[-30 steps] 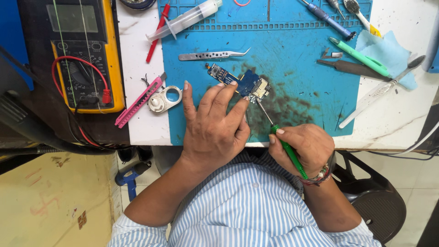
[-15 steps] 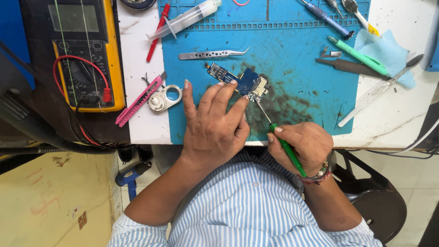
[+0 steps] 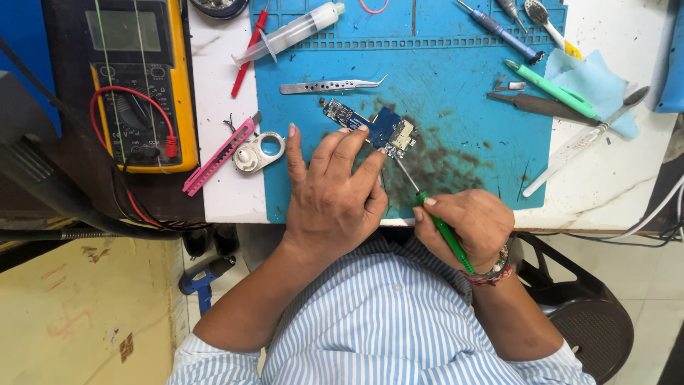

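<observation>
Multimeter (image 3: 135, 85), tweezers (image 3: 331, 85), syringe (image 3: 288, 32) — pink cutter (image 3: 217, 157).

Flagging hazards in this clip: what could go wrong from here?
The green-handled tool in the right hand touches the small circuit board, pinned only by left hand fingertips; a slip might scratch it. The tweezers lie close above and could be knocked.

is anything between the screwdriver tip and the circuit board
Nothing visible. The green screwdriver in the right hand already reaches the circuit board, which the left hand pins at its near edge, beside the shaft.
</observation>
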